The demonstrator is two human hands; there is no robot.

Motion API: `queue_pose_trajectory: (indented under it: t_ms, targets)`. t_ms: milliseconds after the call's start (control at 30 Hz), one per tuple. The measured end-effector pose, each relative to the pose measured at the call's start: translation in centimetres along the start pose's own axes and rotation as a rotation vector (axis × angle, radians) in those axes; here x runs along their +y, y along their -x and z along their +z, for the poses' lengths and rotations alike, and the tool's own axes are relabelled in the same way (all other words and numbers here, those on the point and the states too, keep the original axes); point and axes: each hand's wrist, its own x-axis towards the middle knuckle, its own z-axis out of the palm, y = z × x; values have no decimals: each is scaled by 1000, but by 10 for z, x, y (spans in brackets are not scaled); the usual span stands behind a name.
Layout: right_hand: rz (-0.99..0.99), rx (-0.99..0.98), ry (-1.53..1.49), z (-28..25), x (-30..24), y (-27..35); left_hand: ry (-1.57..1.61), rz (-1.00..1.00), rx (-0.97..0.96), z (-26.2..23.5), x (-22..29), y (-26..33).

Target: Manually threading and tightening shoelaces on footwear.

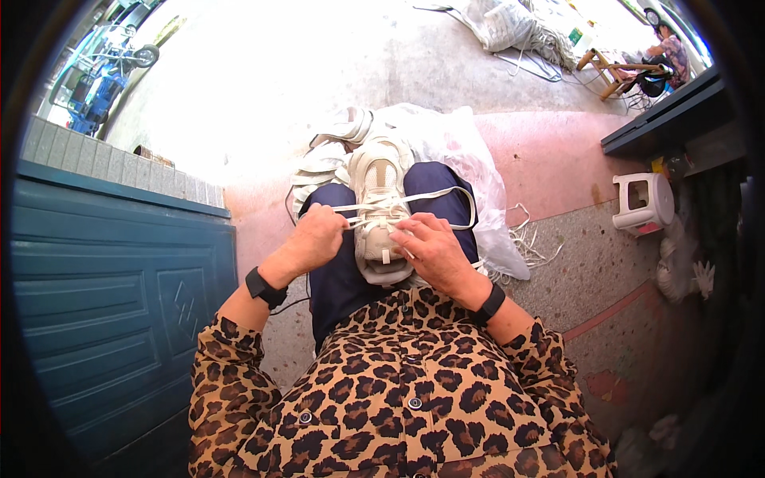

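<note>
A cream-coloured sneaker (379,179) rests between my thighs, its toe pointing away from me and its heel tab nearest my body. White shoelace (434,193) runs through its eyelets, and a long loop of it bends out over my right thigh. My left hand (317,237) is closed at the shoe's left side, pinching a stretch of the lace that leads to the eyelets. On the right side of the collar and tongue lies my right hand (434,251), fingers bent around the laces; its fingertips partly hide what they grip.
More pale shoes (323,159) lie beyond my knees beside a white plastic bag (466,155). Loose laces (532,243) lie on the floor to the right. A white stool (642,203) stands further right, and a blue door (119,295) is at my left. Another person (671,57) sits far right.
</note>
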Motion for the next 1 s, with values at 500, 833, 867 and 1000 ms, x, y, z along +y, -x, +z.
queue_pose_trajectory:
  t_ms: [500,833,867,1000]
  targets:
    - [1345,1806,-1240,-106,265,292,1422,-1087,2092,-86,-244,266]
    - [872,339,-446,-46,123,24,1218,-897,574,-28,-102,52]
    - [829,154,-572,-42,90,1,1138,-867,409,-17,-83,38]
    - [425,34,-355,0,46,-21,855,-703,87,-6,2,-19]
